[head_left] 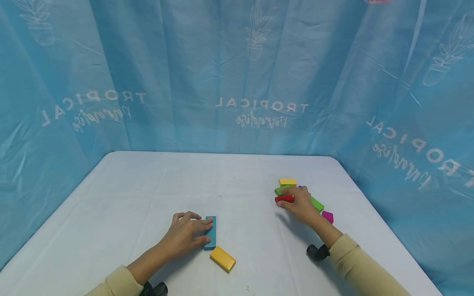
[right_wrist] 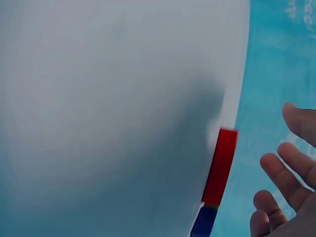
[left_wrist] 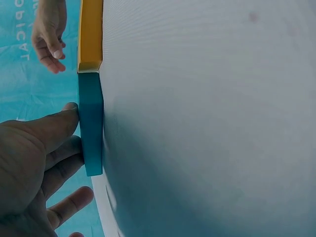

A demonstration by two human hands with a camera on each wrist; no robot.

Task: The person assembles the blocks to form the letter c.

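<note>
Spread left grip (head_left: 187, 234) touches teal block (head_left: 211, 237); parted, empty right grip (head_left: 301, 204) hovers by red block (head_left: 284, 198), green block (head_left: 281, 190) beyond.

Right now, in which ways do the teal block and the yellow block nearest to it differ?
Colour: the teal block is blue-green, the yellow block warm yellow.
Pose: in the head view, the teal block runs nearly straight up the picture; the yellow block slants.
Contact: the left grip touches the teal block, not the yellow block.
Both lie on the white tabletop.
</note>
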